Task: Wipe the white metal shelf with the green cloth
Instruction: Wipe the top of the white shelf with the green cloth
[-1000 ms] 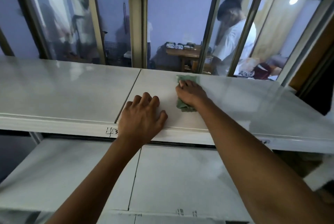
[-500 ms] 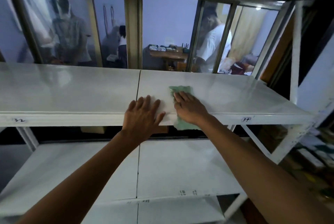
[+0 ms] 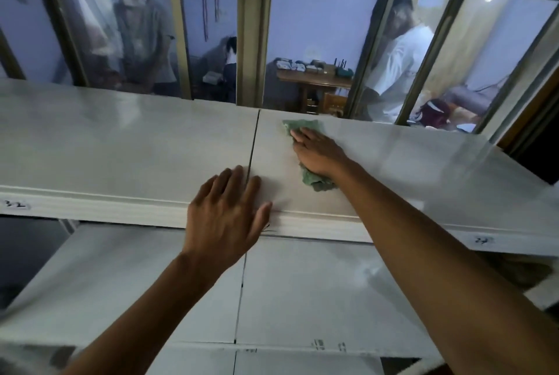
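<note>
The white metal shelf (image 3: 121,150) runs across the view, made of two panels that meet at a dark seam near the middle. My right hand (image 3: 317,153) lies flat on the green cloth (image 3: 302,126), pressing it onto the right panel just right of the seam. The cloth shows beyond my fingertips and again under my wrist. My left hand (image 3: 225,217) rests flat with fingers spread on the shelf's front edge, across the seam, holding nothing.
A lower white shelf (image 3: 302,293) lies below the wiped one. Behind the shelf stands a window with olive frames (image 3: 251,26). Through the glass I see people and a wooden table (image 3: 314,81). Handwritten labels mark the shelf's front lip.
My right hand has pushed the cloth from the front edge toward the back of the shelf. My left hand stays at the front edge by the seam. The camera has shifted.
</note>
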